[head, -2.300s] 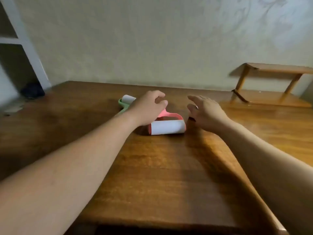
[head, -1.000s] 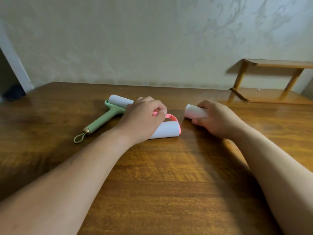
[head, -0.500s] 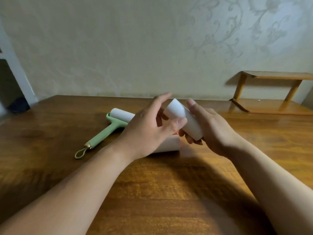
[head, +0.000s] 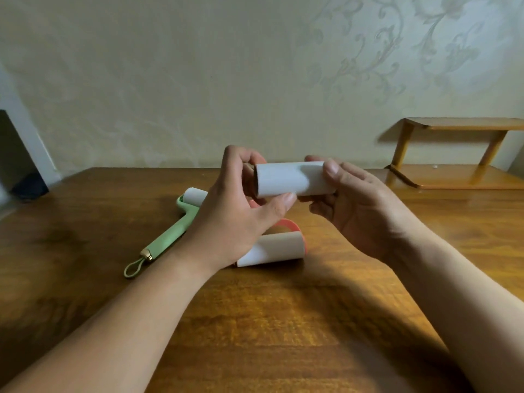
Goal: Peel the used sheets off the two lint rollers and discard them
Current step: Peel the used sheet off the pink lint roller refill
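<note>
A loose white lint roll (head: 292, 178) is held level above the table between both hands. My left hand (head: 235, 211) pinches its left end with thumb underneath and fingers behind. My right hand (head: 360, 205) grips its right end, thumb on top. Below them on the wooden table (head: 255, 321) lies a pink lint roller (head: 273, 248) with a white roll, partly hidden by my left wrist. A green lint roller (head: 170, 236) lies to its left, handle pointing toward me, its white roll (head: 195, 195) at the far end.
A small two-tier wooden shelf (head: 453, 154) stands on the table's back right against the patterned wall. A white frame and a dark object (head: 28, 188) are at the far left beyond the table edge.
My right hand picked the loose white roll off the table and raised it. My left hand left the pink roller and took the roll's left end. The roll now lies level between both hands.
</note>
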